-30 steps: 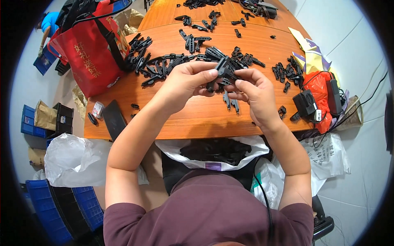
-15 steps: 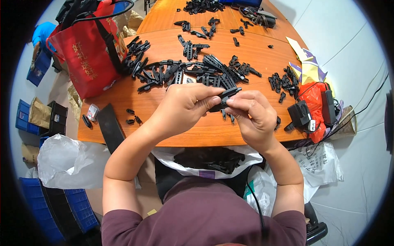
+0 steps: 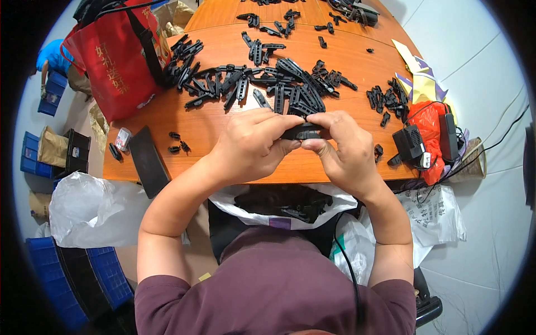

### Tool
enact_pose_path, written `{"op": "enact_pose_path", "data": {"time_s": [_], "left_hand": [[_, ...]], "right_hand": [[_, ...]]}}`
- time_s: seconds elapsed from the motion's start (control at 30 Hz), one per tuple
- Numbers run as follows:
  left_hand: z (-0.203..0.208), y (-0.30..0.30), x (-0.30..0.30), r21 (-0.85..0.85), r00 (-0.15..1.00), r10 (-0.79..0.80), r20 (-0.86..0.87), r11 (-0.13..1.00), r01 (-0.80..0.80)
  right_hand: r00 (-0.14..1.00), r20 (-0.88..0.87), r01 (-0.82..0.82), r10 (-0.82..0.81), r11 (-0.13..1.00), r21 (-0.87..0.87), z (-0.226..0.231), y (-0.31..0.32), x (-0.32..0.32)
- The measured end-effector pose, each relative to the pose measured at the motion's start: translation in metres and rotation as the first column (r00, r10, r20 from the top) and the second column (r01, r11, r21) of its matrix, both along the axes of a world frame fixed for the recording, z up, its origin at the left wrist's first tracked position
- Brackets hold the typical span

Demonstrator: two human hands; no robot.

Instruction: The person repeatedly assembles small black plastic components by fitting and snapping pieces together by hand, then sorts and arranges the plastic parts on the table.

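Note:
Between my two hands is a small black plastic part (image 3: 302, 132), held level above the near side of the wooden table. My left hand (image 3: 252, 137) pinches its left end between thumb and fingers. At its right end, the thumb and forefinger of my right hand (image 3: 345, 144) press on it from both sides. My fingers cover much of the part, so its full shape is hidden. Just beyond my hands lies a loose heap of long slotted black plastic parts (image 3: 301, 84). A single slotted piece (image 3: 261, 99) sits close to my left knuckles.
A red bag (image 3: 114, 67) stands at the left, near a flat black bar (image 3: 148, 162). At the right are a smaller black pile (image 3: 393, 100), a black power adapter (image 3: 407, 143) and a red plastic bag (image 3: 432, 167). A white sack (image 3: 223, 204) with black parts hangs open below the table edge.
Both hands have turned the black part from a tilted to a level position, and the right fingers have shifted their grip on it. The whole view has moved slightly.

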State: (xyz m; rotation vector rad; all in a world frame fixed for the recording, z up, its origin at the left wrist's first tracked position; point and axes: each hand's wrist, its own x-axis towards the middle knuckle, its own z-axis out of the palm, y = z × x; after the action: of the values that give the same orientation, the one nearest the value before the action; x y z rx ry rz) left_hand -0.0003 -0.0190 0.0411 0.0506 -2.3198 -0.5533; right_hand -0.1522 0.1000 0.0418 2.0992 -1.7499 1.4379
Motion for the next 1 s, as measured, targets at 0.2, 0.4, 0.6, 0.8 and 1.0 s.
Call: {"op": "enact_pose_path", "data": {"time_s": [0.2,0.4,0.6,0.8,1.0], "left_hand": [[-0.028,0.004,0.014,0.509,0.848,-0.275,0.453,0.861,0.007],[-0.065,-0.055,-0.009,-0.039,0.838,0.325,0.439,0.938,-0.344],[-0.073,-0.082,-0.019,-0.433,0.783,0.491,0.381,0.843,-0.318],[-0.076,-0.063,-0.007,-0.392,0.941,0.318,0.119,0.885,-0.25],[-0.048,-0.045,-0.01,0.662,0.966,0.256,0.041,0.717,-0.218]], "right_hand": [[0.988,-0.148,0.012,0.044,0.933,0.36,-0.041,0.044,0.007],[0.972,-0.223,0.04,0.078,0.876,0.48,-0.071,0.064,0.008],[0.779,-0.423,0.59,-0.463,0.771,0.242,-0.061,-0.051,-0.102],[0.666,-0.58,0.742,-0.468,0.498,0.45,-0.078,-0.075,-0.179],[0.848,0.418,0.17,-0.326,0.914,0.368,-0.035,-0.041,-0.081]]}}
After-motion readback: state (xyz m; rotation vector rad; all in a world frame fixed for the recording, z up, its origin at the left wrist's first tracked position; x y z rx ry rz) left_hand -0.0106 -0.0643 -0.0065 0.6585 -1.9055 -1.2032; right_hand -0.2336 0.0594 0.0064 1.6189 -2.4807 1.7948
